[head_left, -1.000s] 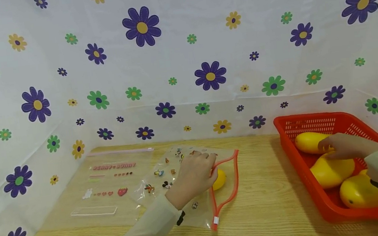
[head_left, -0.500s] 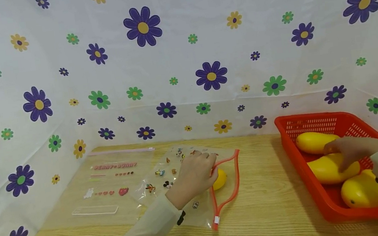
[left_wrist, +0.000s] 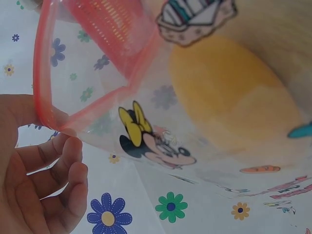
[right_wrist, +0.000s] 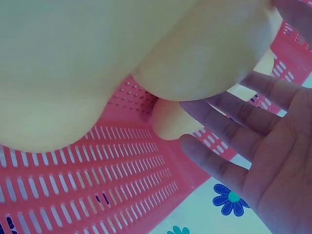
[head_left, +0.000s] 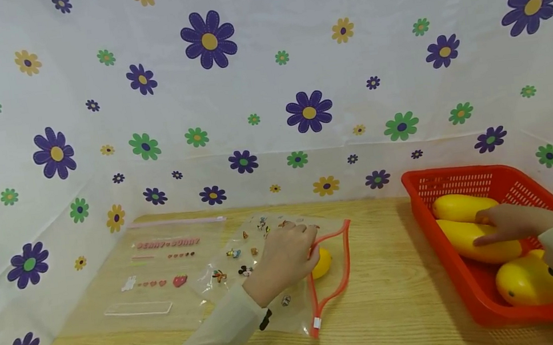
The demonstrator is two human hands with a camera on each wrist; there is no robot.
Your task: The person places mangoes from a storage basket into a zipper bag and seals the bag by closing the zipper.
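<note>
My left hand [head_left: 284,260] pinches the red-edged mouth of a clear zip bag [left_wrist: 51,105] printed with cartoon figures. The bag lies on the table with its mouth spread apart, and a yellow mango [head_left: 323,263] shows inside; through the plastic it looks like a large oval [left_wrist: 229,92]. On the right, my right hand [head_left: 507,222] reaches into a red basket [head_left: 463,282] and grips the middle mango [head_left: 463,239], thumb on one side and fingers on the other. Two more mangoes sit there, one behind [head_left: 462,207] and one in front [head_left: 530,282].
Left of the printed bag, a second clear zip bag [head_left: 131,299] with pink lettering lies flat, partly under or beside the first. A white flowered sheet [head_left: 277,178] stands behind and at both sides of the wooden table [head_left: 390,296].
The middle mango has turned and shifted to the left and back in the basket under my right hand. My left hand and the bag have stayed in place.
</note>
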